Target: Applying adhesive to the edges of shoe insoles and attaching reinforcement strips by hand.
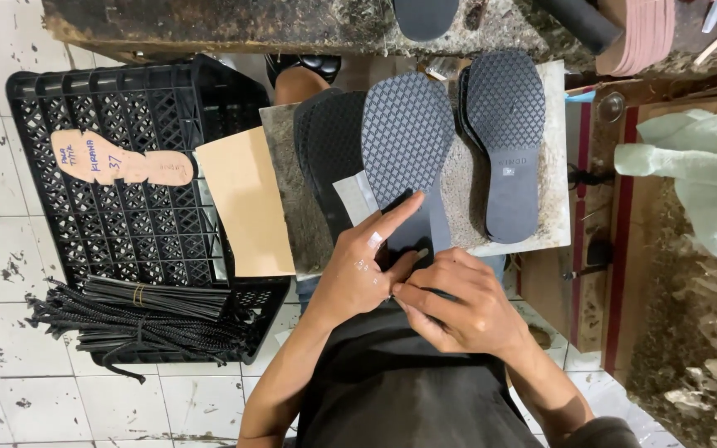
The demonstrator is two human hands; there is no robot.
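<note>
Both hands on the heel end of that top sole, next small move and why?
Probably pinch and peel at the heel edge. The left hand presses flat on the top black sole with its index finger extended, while the right hand pinches at the sole's near edge with its fingertips. What exactly is pinched is hidden.

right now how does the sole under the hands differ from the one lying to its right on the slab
The sole under the hands is pinned by the left hand and right hand, its heel hidden; the right-hand sole lies untouched, fully visible. The first overlaps a stack of soles. Both are dark, diamond-patterned, toes pointing away.
</note>
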